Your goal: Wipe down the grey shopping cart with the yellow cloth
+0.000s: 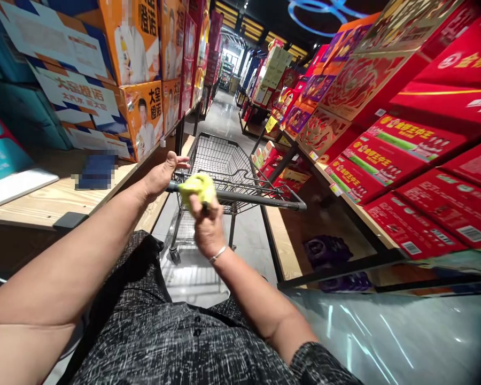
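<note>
A dark metal shopping cart (214, 152) stands in front of me, its grey handle bar (256, 199) running across toward the right. My right hand (208, 227) is closed on a yellow-green cloth (198, 186), which is bunched around the left part of the bar. This hand is slightly blurred. At the bar's left end is my left hand (163, 174), its fingers stretched out toward the cart and nothing visible in them. Whether its palm rests on the bar I cannot tell. Through the wire mesh, no goods show in the basket.
Orange drink cartons (144, 123) are stacked on the left wooden shelf (24, 208), near a dark blurred-out item (96, 171). Red boxes (385, 155) fill the right-hand shelf. A wheel (175, 255) of the cart stands on the tiled floor (248, 240). The aisle runs on beyond the cart.
</note>
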The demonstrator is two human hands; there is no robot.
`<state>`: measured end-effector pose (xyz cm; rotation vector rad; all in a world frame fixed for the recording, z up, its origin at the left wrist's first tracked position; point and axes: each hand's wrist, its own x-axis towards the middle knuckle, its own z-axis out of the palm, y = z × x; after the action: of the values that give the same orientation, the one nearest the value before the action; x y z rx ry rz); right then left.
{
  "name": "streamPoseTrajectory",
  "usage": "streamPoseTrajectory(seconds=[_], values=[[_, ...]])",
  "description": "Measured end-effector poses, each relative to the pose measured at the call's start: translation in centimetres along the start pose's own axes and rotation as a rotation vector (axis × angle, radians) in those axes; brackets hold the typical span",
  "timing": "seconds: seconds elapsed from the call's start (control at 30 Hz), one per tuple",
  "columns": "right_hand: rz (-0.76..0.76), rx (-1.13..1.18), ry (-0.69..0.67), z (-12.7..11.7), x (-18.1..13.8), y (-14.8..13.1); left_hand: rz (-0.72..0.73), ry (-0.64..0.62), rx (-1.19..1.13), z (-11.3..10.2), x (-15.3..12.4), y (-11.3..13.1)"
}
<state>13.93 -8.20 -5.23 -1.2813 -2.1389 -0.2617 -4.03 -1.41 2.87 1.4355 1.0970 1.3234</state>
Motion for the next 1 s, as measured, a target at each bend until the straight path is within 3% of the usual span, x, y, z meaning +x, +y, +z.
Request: streamPoseTrajectory(seconds=[0.1, 0.2, 0.43, 0.57, 0.63, 0.7, 0.9, 1.0], values=[[-0.12, 0.007, -0.072, -0.1, 2.6, -3.2, 0.005, -0.02, 0.092, -1.4, 0.4, -1.1], [-0.149, -0.045, -0.137, -2.9, 4.2, -2.3, 0.099, -0.057, 0.35, -3.1, 0.9, -1.8], [0.174, -0.314, -0.299, -12.9, 3.0, 8.0, 0.177, -0.013, 0.636, -5.2, 1.9, -1.4], [0.383, -0.48, -0.381, -16.8, 1.9, 13.8, 0.197, 0.238, 1.053, -4.7, 2.2, -0.3], [0.418, -0.493, -0.399, -17.5, 1.6, 15.5, 0.272, 0.337, 1.2, -3.1, 2.1, 0.2], [0.409, -0.485, -0.401, -17.5, 1.5, 16.2, 0.31, 0.314, 1.217, 0.0, 1.8, 0.6], [0.384, -0.428, -0.388, -16.9, 1.9, 15.3, 0.414, -0.135, 1.059, 13.6, 0.4, 1.5], [0.323, -0.349, -0.339, -17.0, 1.4, 15.1, 0.472, -0.243, 1.031, 18.7, -0.4, 1.5]])
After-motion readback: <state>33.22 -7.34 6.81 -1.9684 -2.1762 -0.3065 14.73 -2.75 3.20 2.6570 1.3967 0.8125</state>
